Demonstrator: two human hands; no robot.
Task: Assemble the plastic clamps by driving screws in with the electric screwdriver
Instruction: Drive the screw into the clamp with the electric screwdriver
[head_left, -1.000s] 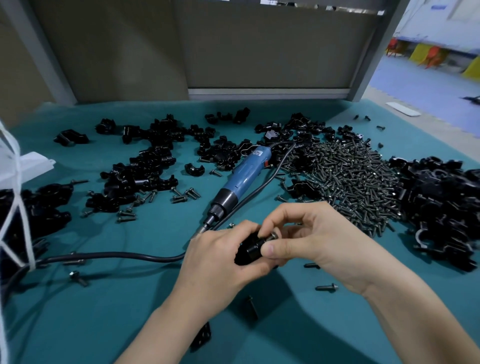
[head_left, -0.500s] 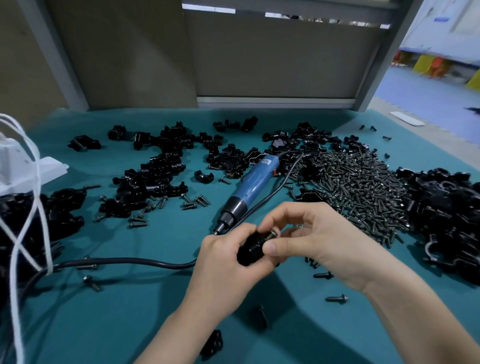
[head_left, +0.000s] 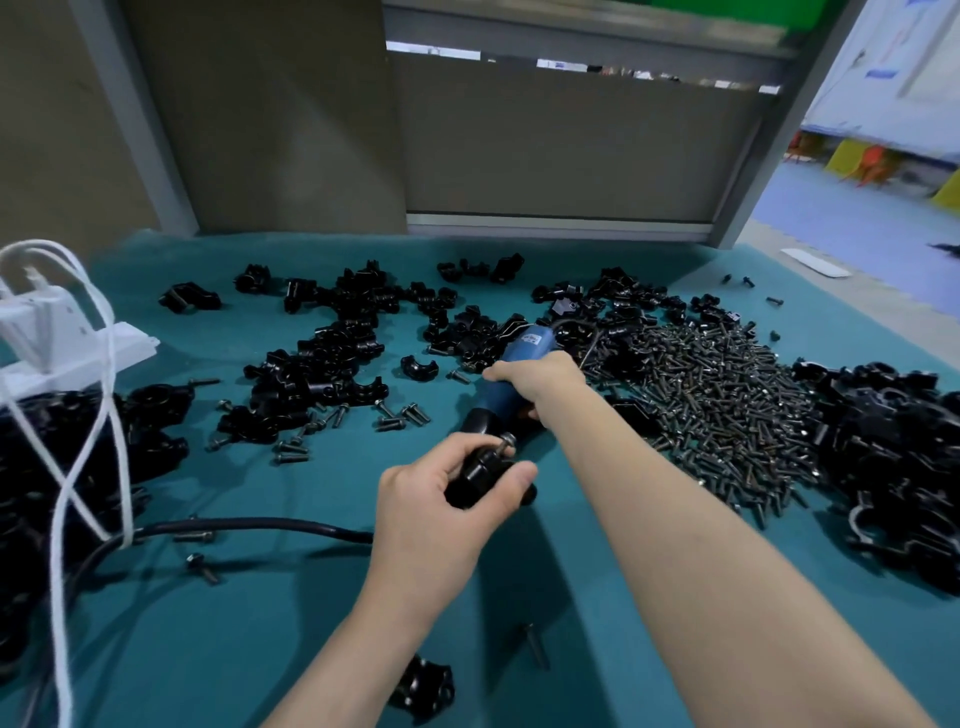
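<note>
The black plastic clamp (head_left: 480, 475) sits in the left hand (head_left: 441, 514), fingers curled round it from behind and thumb across its near face, with a screw (head_left: 505, 446) standing in its top. Just beyond it the right hand (head_left: 540, 376) is wrapped round the blue body of the electric screwdriver (head_left: 522, 347), whose black nose points back toward the clamp; whether the tool rests on the mat or is lifted cannot be told. Its black cable (head_left: 249, 526) runs along the teal mat (head_left: 260, 634) to the left of the left hand. Bare mat lies on the near side of both hands, holding only a loose screw (head_left: 535, 647) and a single clamp piece (head_left: 423, 688) beside the left forearm. To the right of the right forearm a wide screw pile (head_left: 717, 415) comes close, and past it a heap of black clamps (head_left: 893, 457) reaches toward the table's right edge. Beyond the right hand scattered clamp halves (head_left: 322, 364) spread toward the far edge, where a grey panel (head_left: 561, 156) stands. Far left of the left hand, white cords (head_left: 106, 415) hang over another black heap (head_left: 62, 467).
</note>
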